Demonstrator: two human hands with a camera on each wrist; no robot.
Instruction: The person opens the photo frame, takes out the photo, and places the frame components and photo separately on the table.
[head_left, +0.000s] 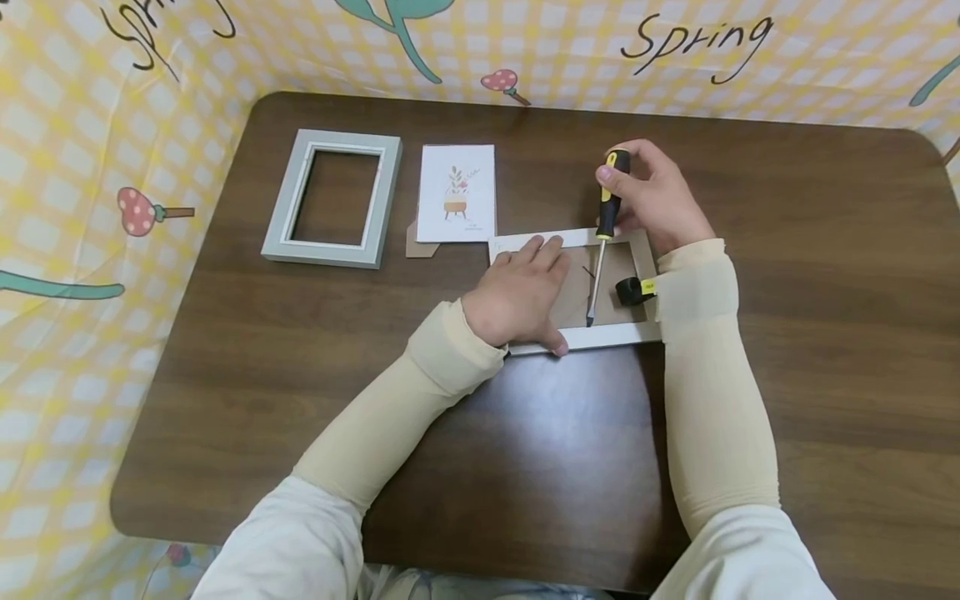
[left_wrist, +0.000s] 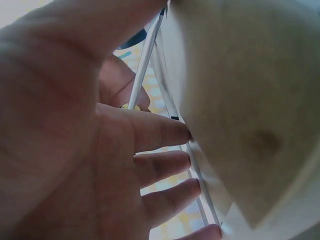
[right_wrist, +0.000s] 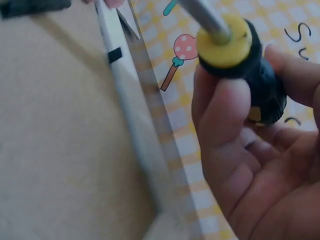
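A white picture frame point(head_left: 611, 336) lies back up, its brown backing board point(head_left: 573, 287) showing inside the rim. My left hand point(head_left: 521, 287) rests across the frame's left side, fingers spread over the far rail and thumb on the near one. My right hand point(head_left: 652, 187) grips the black and yellow handle of a screwdriver point(head_left: 609, 200), held steeply over the frame. Its tip meets the inner edge of the near rail, at a small dark spot. In the right wrist view, fingers and thumb wrap the screwdriver handle point(right_wrist: 267, 90), and a black tab point(right_wrist: 115, 55) shows on the rail.
A light grey empty frame point(head_left: 386, 200) lies at the table's far left. Beside it is a white card point(head_left: 456, 196) with a potted plant print, over a brown piece point(head_left: 422, 243). A small black part with a yellow label point(head_left: 633, 291) shows by my right cuff.
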